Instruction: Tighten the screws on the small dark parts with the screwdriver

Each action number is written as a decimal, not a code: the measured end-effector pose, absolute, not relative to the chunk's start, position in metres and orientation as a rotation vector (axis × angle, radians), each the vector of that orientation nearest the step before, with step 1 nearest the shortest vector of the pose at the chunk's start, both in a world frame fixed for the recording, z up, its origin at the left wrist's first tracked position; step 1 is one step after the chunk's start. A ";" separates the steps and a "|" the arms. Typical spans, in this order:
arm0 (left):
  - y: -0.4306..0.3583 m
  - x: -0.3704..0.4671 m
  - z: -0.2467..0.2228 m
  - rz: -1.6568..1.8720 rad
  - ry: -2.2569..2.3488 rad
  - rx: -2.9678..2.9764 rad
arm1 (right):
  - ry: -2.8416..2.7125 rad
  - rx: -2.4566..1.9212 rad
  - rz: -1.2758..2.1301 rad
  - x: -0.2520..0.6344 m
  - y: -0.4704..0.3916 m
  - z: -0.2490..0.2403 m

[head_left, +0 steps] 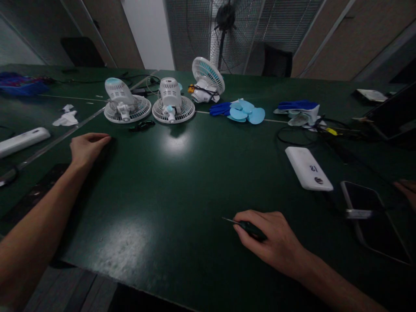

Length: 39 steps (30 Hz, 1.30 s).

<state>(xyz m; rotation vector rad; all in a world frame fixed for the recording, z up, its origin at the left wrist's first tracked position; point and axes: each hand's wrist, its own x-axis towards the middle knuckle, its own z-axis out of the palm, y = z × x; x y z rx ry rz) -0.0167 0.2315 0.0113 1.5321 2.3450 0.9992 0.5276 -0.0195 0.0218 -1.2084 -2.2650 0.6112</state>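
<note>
My right hand (268,236) is wrapped around the dark handle of a screwdriver (251,229), whose thin metal tip points left over the green table (182,186). At the left, my left hand (89,148) rests on the table with its fingers pinched together; whatever is between them, if anything, is too small to make out. Beyond it lie two white fan heads, one at left (121,102) and one beside it (172,102), both grille down. Small dark parts (142,125) are in front of them.
Further back are a tilted third fan (208,80), light blue fan blades (246,111) and blue-white gloves (299,112). At right lie a white power bank (308,168), a phone (373,219) and cables. Part of another person's hand (407,190) shows at the right edge.
</note>
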 end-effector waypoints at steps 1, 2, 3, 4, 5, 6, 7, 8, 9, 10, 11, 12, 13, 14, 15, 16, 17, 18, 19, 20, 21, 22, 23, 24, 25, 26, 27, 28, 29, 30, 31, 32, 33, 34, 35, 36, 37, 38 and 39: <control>0.231 -0.016 0.012 1.003 2.352 1.511 | -2.267 -1.212 0.602 0.528 -0.020 0.022; 0.230 -0.015 0.012 1.006 2.357 1.497 | -2.267 -1.216 0.594 0.528 -0.020 0.022; 0.230 -0.014 0.013 1.006 2.358 1.486 | -2.267 -1.217 0.596 0.528 -0.020 0.022; 0.229 -0.014 0.013 1.005 2.357 1.478 | -2.264 -1.213 0.605 0.528 -0.020 0.021; 0.228 -0.014 0.013 1.004 2.355 1.474 | -2.259 -1.204 0.617 0.528 -0.020 0.021; 0.228 -0.014 0.013 1.002 2.354 1.471 | -2.255 -1.196 0.628 0.528 -0.020 0.021; 0.227 -0.014 0.013 0.999 2.354 1.469 | -2.254 -1.191 0.638 0.528 -0.020 0.021; 0.227 -0.015 0.014 0.995 2.353 1.468 | -2.255 -1.191 0.643 0.528 -0.020 0.021; 0.227 -0.015 0.014 0.988 2.353 1.468 | -2.257 -1.194 0.645 0.528 -0.020 0.021; 0.227 -0.015 0.014 0.982 2.353 1.467 | -2.257 -1.200 0.643 0.528 -0.019 0.020; 0.227 -0.015 0.014 0.980 2.356 1.467 | -2.259 -1.203 0.642 0.528 -0.019 0.020; 0.227 -0.014 0.014 0.981 2.366 1.470 | -2.259 -1.202 0.641 0.528 -0.019 0.020; 0.226 -0.014 0.013 0.981 2.380 1.485 | -2.259 -1.200 0.640 0.528 -0.019 0.020; 0.226 -0.013 0.013 0.979 2.396 1.521 | -2.259 -1.199 0.642 0.528 -0.019 0.019; 0.226 -0.012 0.012 0.968 2.414 1.587 | -2.263 -1.198 0.646 0.528 -0.019 0.019; 0.226 -0.010 0.011 0.945 2.430 1.674 | -2.263 -1.200 0.645 0.528 -0.019 0.019; 0.225 -0.009 0.010 0.918 2.438 1.762 | -2.263 -1.202 0.644 0.528 -0.019 0.019; 0.224 -0.007 0.009 0.885 2.438 1.857 | -2.262 -1.205 0.641 0.528 -0.019 0.019; 0.224 -0.006 0.008 0.842 2.433 1.959 | -2.263 -1.209 0.641 0.528 -0.020 0.019; 0.223 -0.004 0.008 0.781 2.434 2.064 | -2.267 -1.211 0.645 0.528 -0.020 0.020; 0.222 -0.002 0.008 0.709 2.433 2.166 | -2.269 -1.214 0.648 0.528 -0.020 0.020; 0.221 0.000 0.008 0.632 2.425 2.261 | -2.271 -1.217 0.650 0.529 -0.020 0.020; 0.220 0.002 0.009 0.552 2.414 2.348 | -2.273 -1.219 0.652 0.529 -0.020 0.020; 0.219 0.005 0.010 0.486 2.404 2.407 | -2.273 -1.221 0.655 0.529 -0.020 0.020; 0.217 0.007 0.011 0.446 2.395 2.433 | -2.272 -1.223 0.655 0.529 -0.020 0.019; 0.216 0.009 0.012 0.426 2.389 2.444 | -2.270 -1.225 0.653 0.529 -0.020 0.018; 0.215 0.011 0.013 0.407 2.377 2.455 | -2.273 -1.225 0.657 0.530 -0.020 0.018; 0.214 0.012 0.015 0.380 2.364 2.469 | -2.274 -1.224 0.661 0.530 -0.019 0.017; 0.213 0.013 0.017 0.353 2.351 2.479 | -2.274 -1.224 0.660 0.530 -0.020 0.017; 0.212 0.014 0.018 0.330 2.338 2.488 | -2.274 -1.224 0.657 0.530 -0.020 0.016; 0.211 0.014 0.020 0.313 2.328 2.491 | -2.271 -1.226 0.653 0.530 -0.020 0.016; 0.211 0.014 0.021 0.303 2.324 2.491 | -2.272 -1.225 0.653 0.530 -0.020 0.016; 0.210 0.014 0.022 0.304 2.327 2.485 | -2.267 -1.221 0.646 0.530 -0.020 0.016; 0.210 0.013 0.023 0.316 2.335 2.475 | -2.262 -1.217 0.642 0.530 -0.021 0.017; 0.211 0.012 0.023 0.326 2.338 2.468 | -2.261 -1.212 0.642 0.530 -0.021 0.017; 0.211 0.012 0.023 0.335 2.342 2.460 | -2.260 -1.209 0.643 0.529 -0.021 0.017; 0.211 0.011 0.023 0.343 2.348 2.453 | -2.262 -1.207 0.647 0.529 -0.021 0.018; 0.212 0.010 0.023 0.349 2.352 2.446 | -2.264 -1.208 0.649 0.529 -0.021 0.018; 0.212 0.010 0.022 0.358 2.356 2.440 | -2.268 -1.212 0.651 0.529 -0.020 0.018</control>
